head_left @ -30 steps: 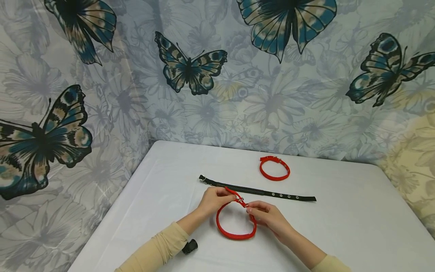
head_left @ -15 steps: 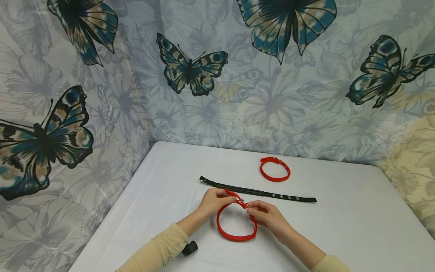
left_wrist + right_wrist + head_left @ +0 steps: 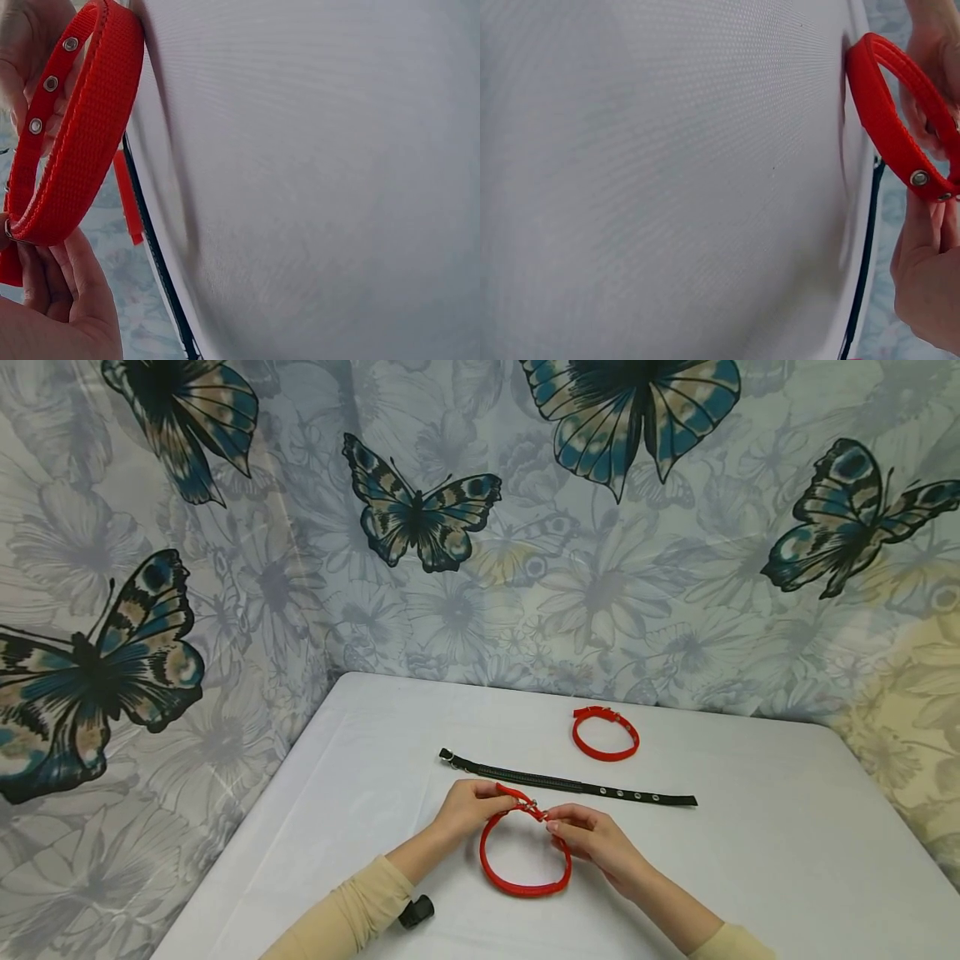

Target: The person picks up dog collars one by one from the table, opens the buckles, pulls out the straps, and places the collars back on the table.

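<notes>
Between both hands a red collar [image 3: 522, 890] forms a closed loop near the table's front. My left hand [image 3: 467, 811] pinches its strap end beside the metal buckle. On the other side of the buckle, my right hand [image 3: 592, 837] grips the strap between thumb and fingers. Metal eyelets line the red webbing [image 3: 96, 127] in the left wrist view. One eyelet shows on the collar [image 3: 885, 120] in the right wrist view, just above the fingers. Exactly how the strap runs through the buckle is too small to tell.
Behind the hands a black collar [image 3: 540, 778] lies stretched out flat. Farther back rests a second red collar [image 3: 606, 755], buckled into a ring. A small black object [image 3: 417, 911] sits by the left sleeve. The white table [image 3: 787, 827] ends at a butterfly-patterned cloth [image 3: 600, 593].
My left hand and the red strap end have lowered slightly toward me. The collar's loop has shifted a little to the right and nearer. My right hand stays almost in place.
</notes>
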